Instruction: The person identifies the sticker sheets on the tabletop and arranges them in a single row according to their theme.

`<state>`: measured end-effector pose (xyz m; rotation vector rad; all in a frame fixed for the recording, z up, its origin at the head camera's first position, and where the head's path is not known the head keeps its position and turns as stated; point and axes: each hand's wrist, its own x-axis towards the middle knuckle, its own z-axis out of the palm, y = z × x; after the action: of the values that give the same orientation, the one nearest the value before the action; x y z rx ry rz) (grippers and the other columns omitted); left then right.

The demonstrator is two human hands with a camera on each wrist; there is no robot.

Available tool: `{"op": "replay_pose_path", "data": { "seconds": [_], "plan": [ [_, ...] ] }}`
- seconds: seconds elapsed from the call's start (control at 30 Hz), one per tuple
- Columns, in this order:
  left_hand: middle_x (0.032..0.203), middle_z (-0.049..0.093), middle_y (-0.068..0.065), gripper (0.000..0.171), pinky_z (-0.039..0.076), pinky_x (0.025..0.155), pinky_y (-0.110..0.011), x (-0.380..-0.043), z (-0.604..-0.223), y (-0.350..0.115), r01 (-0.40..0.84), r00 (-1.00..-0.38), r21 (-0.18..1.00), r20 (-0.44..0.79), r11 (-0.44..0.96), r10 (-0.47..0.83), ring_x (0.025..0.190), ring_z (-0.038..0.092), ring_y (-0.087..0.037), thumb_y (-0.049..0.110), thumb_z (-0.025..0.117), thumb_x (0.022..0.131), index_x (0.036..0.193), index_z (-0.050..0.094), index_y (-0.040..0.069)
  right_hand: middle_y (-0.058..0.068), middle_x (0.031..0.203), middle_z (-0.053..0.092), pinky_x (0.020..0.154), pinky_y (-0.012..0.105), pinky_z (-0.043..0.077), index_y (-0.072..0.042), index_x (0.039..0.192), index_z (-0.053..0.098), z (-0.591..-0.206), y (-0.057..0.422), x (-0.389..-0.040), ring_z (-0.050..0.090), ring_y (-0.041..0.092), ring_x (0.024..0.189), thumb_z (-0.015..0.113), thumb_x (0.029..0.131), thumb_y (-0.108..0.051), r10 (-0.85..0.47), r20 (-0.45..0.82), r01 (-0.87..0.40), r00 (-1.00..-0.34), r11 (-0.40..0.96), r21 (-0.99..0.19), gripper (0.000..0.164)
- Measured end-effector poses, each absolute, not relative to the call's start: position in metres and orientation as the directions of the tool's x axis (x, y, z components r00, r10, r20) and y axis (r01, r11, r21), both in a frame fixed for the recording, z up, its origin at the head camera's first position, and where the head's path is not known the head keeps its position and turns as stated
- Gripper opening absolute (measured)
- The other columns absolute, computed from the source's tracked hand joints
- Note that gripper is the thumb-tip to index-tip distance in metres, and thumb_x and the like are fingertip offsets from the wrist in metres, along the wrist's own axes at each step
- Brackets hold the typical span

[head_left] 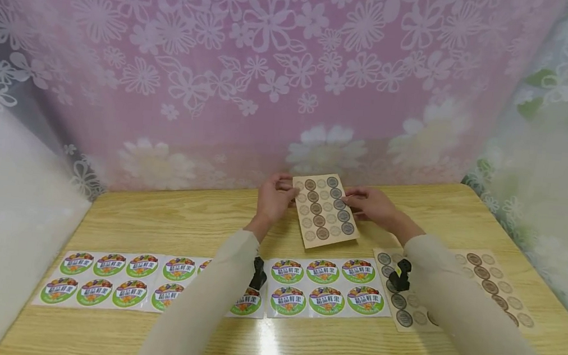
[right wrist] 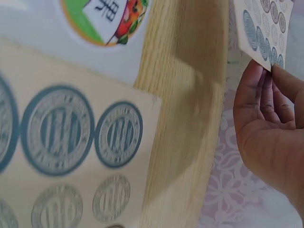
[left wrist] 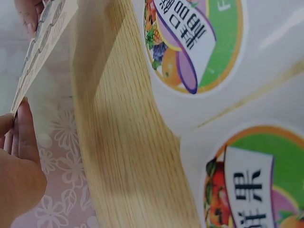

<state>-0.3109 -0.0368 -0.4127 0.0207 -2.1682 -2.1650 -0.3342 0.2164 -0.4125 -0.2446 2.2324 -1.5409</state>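
Observation:
Both hands hold a tan sticker sheet [head_left: 331,218] raised and tilted above the table's far side. Round stamp-like stickers in brown, dark blue-grey and pale tan run down it in columns. My left hand [head_left: 272,200] pinches its left edge between thumb and fingers. At the right edge, my right hand [head_left: 376,206] grips it, thumb on the printed face. The left wrist view shows the left hand [left wrist: 21,161] under a corner of the sheet, seen nearly edge-on. In the right wrist view, the right hand [right wrist: 273,109] pinches the lower edge.
White sheets of oval fruit stickers [head_left: 324,319] lie in a row along the wooden table [head_left: 148,340], partly hidden by the left sleeve. Tan sheets of round stickers [head_left: 405,323] lie at the right, under the right forearm. A flowered curtain [head_left: 246,140] hangs behind the table.

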Motion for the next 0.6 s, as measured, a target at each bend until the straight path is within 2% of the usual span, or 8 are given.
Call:
{"op": "replay_pose_path", "data": {
  "seconds": [0.13,0.23,0.37,0.6],
  "plan": [
    [0.092,0.060,-0.014,0.038,0.051,0.076,-0.055,-0.310,-0.413,-0.033,0.024,-1.000,1.000,0.024,-0.016,-0.002,0.079,0.063,-0.041,-0.001,0.066,0.089,0.125,0.056,0.001,0.015,0.113,0.063,0.078,0.036,0.054,0.002,0.132,0.047,-0.409,0.226,-0.330,0.064,0.022,0.093,0.056,0.098,-0.026,-0.373,-0.233,0.094,-0.898,0.355,-0.930,0.045],
    [0.095,0.061,-0.018,0.039,0.051,0.078,-0.054,-0.307,-0.411,-0.028,0.015,-0.999,0.999,0.016,-0.031,0.042,0.086,0.061,-0.048,0.000,0.065,0.089,0.127,0.055,0.001,0.013,0.111,0.064,0.076,0.036,0.054,0.001,0.132,0.047,-0.407,0.234,-0.328,0.065,0.022,0.091,0.056,0.098,-0.027,-0.374,-0.233,0.094,-0.898,0.354,-0.930,0.045],
    [0.098,0.062,-0.021,0.041,0.052,0.077,-0.052,-0.305,-0.410,-0.021,0.020,-0.997,0.999,0.024,-0.046,0.079,0.081,0.064,-0.045,-0.001,0.065,0.089,0.129,0.053,-0.001,0.013,0.112,0.063,0.076,0.037,0.054,0.001,0.132,0.047,-0.404,0.245,-0.324,0.064,0.022,0.092,0.056,0.098,-0.026,-0.378,-0.230,0.085,-0.897,0.362,-0.928,0.045],
    [0.093,0.064,-0.016,0.047,0.055,0.072,-0.045,-0.300,-0.410,-0.007,-0.007,-0.993,0.995,0.004,-0.095,0.114,0.063,0.067,-0.022,-0.006,0.064,0.088,0.133,0.051,-0.002,0.012,0.114,0.062,0.077,0.037,0.053,0.000,0.134,0.044,-0.400,0.264,-0.318,0.064,0.020,0.094,0.058,0.097,-0.031,-0.357,-0.236,0.091,-0.904,0.380,-0.921,0.051]
  ]
}}
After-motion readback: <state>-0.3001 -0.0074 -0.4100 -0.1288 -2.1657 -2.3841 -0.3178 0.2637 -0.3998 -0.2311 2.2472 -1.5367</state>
